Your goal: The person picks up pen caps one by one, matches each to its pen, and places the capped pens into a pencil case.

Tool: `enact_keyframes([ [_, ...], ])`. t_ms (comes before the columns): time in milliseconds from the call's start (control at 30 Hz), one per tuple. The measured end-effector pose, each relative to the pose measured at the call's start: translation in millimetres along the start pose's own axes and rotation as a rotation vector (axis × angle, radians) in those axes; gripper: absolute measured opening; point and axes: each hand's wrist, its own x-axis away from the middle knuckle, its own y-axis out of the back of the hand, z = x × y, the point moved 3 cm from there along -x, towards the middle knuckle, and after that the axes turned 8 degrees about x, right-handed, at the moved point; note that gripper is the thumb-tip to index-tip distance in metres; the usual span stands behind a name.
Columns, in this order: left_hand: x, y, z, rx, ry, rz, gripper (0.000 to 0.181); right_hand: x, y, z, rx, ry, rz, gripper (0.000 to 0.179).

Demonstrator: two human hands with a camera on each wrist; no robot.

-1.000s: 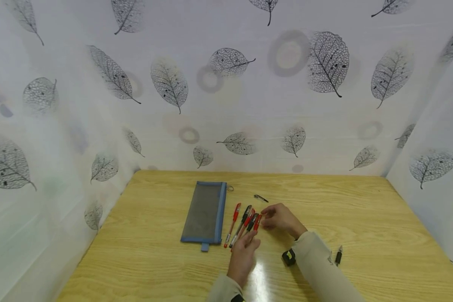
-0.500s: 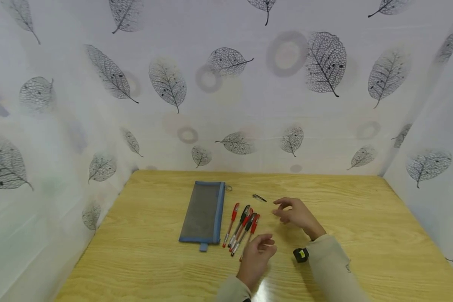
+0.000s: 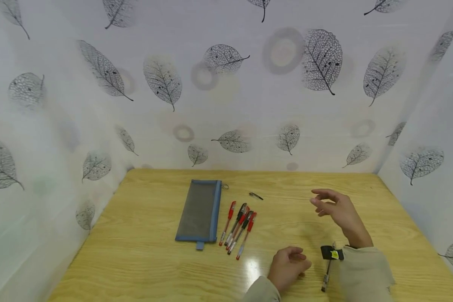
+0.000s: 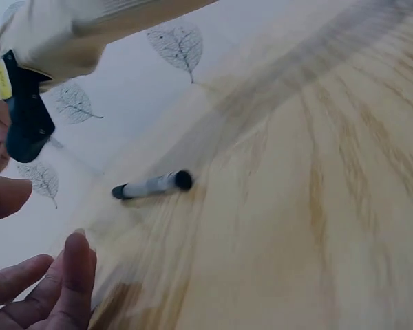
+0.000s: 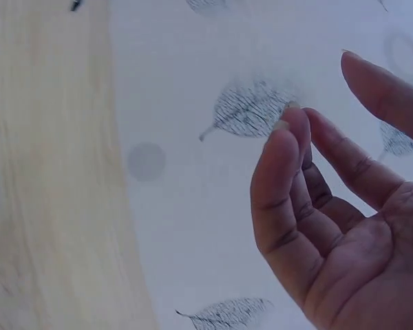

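Observation:
Both hands hover over the right part of the table, loosely bent and holding nothing. My left hand (image 3: 288, 268) is near the front, to the left of a lone pen (image 3: 326, 277); in the left wrist view that pen (image 4: 151, 185) lies beyond the fingertips. My right hand (image 3: 341, 214) is raised farther back, and its wrist camera covers part of the lone pen in the head view. Thumb and fingers of the right hand (image 5: 330, 199) are apart in the right wrist view. Several red and black gel pens (image 3: 238, 228) lie side by side left of the hands.
A blue-edged mesh zip pouch (image 3: 198, 209) lies flat left of the pen row. A small dark pen-like piece (image 3: 256, 196) is behind the row. Leaf-printed white sheeting (image 3: 226, 100) rises along the back and sides of the wooden table (image 3: 136, 260).
Both hands have left the pen row and moved right; the right hand has also risen. The pens in the row now lie uncovered, and the left hand is beside the lone pen.

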Motion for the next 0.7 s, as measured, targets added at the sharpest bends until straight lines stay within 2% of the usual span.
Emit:
enact_keyframes([
  [100, -0.8, -12.7, 4.0, 0.006, 0.01, -0.046, 0.029, 6.5, 14, -1, -0.013, 0.008, -0.056, 0.044],
  [200, -1.5, -22.0, 7.6, -0.061, 0.007, -0.084, 0.03, 12.6, 26, -3, -0.043, 0.017, -0.102, 0.035],
  [433, -1.5, -34.4, 11.1, -0.487, -0.026, -0.165, 0.045, 20.6, 41, -10, -0.081, 0.009, -0.145, 0.032],
  [567, -2.6, -41.2, 9.7, -0.637, -0.039, -0.201, 0.045, 21.5, 43, -13, -0.119, 0.01, -0.157, 0.03],
  [700, -4.9, -44.9, 8.8, -0.721, -0.029, -0.208, 0.042, 21.2, 44, -15, -0.142, 0.005, -0.164, 0.029],
])
